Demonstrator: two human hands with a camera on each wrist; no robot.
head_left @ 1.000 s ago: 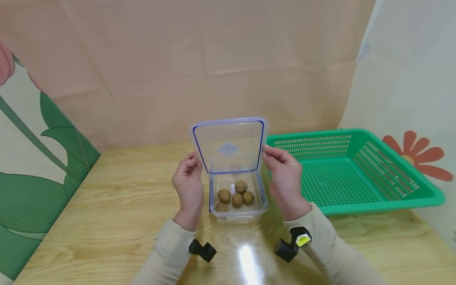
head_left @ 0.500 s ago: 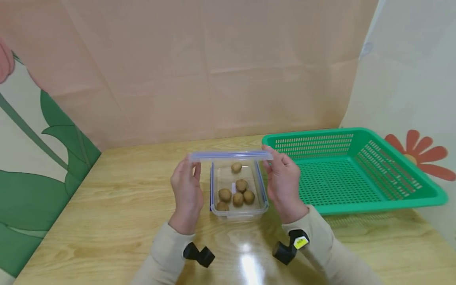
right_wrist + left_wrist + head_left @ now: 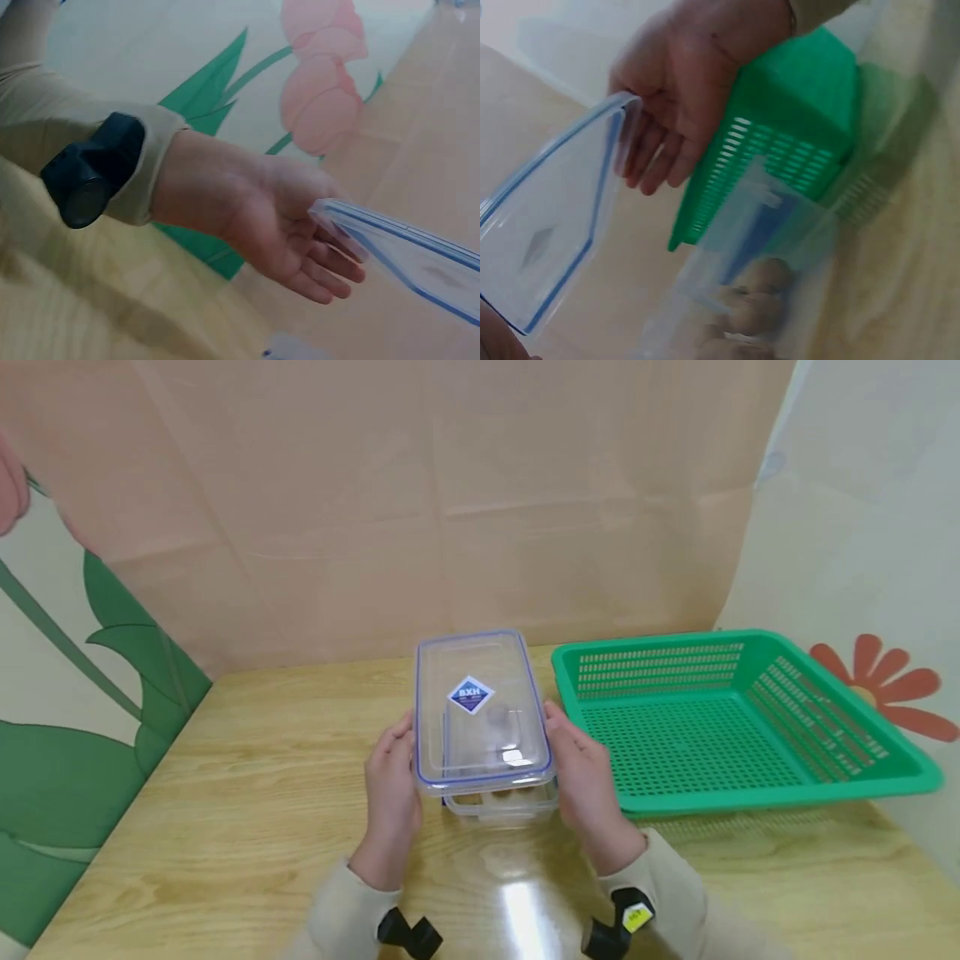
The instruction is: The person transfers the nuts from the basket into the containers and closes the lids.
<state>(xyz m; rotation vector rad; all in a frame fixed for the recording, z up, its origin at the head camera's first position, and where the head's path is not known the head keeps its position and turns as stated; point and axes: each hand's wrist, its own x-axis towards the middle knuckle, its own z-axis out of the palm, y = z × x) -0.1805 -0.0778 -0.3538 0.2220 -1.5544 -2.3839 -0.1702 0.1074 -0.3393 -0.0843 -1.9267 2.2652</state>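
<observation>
Both hands hold a clear lid (image 3: 480,747) with a blue seal and a diamond-shaped label, tilted over a clear plastic box (image 3: 502,816). My left hand (image 3: 395,781) grips its left edge, and my right hand (image 3: 588,789) its right edge. The left wrist view shows the right hand (image 3: 686,90) at the lid's corner, fingers fairly straight. In the right wrist view the left hand (image 3: 285,225) pinches the opposite corner. Several brown, round walnuts (image 3: 769,277) lie inside the box, mostly hidden beneath the lid in the head view.
A green perforated basket (image 3: 750,802) stands right of the box on the wooden table (image 3: 262,810). Pinkish-tan sheeting (image 3: 337,527) hangs behind, and walls painted with flowers flank both sides.
The lid has gone from standing nearly upright, through edge-on, to lying tilted with its labelled top facing up over the box. Both hands have turned with it and come lower. Basket and box stay put.
</observation>
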